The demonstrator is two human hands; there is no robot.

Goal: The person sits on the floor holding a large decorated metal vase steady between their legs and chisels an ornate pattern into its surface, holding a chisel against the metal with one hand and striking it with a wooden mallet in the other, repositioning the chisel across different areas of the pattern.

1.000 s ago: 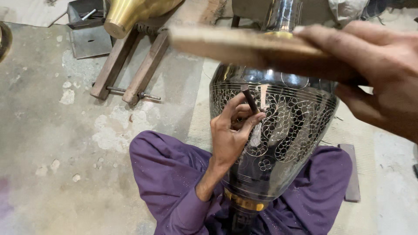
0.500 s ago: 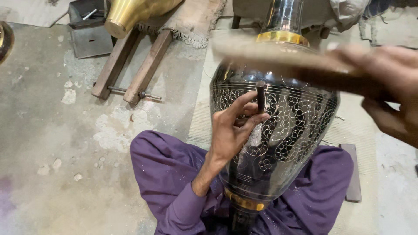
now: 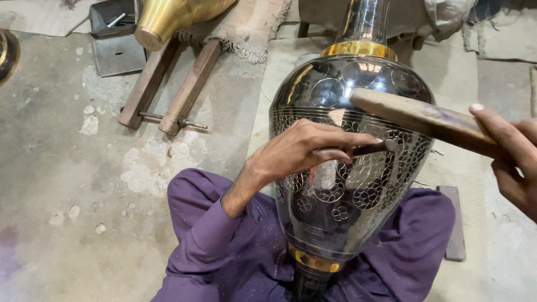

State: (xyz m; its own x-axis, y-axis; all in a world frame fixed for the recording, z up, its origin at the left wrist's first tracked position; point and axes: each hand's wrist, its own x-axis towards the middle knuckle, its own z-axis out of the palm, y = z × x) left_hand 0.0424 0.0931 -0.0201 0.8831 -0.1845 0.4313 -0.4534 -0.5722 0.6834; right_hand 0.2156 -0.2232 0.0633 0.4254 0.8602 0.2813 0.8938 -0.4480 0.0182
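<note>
Half a second on, my right hand (image 3: 512, 162) has swung its gripped wooden mallet (image 3: 419, 119) onto the chisel (image 3: 373, 148) pinched in my left hand's (image 3: 302, 152) fingers, against the engraved vase (image 3: 349, 168) resting on my lap.

Large metal vase (image 3: 341, 184) — dark, glossy body engraved with silver floral and lattice bands, brass rings at neck and foot — lying tilted across the lap, neck pointing away. Thin dark chisel (image 3: 373, 147), nearly level, lying against the vase's engraved band. Wooden mallet (image 3: 419, 118) — brown, elongated — slanted above the chisel's struck end.
</note>
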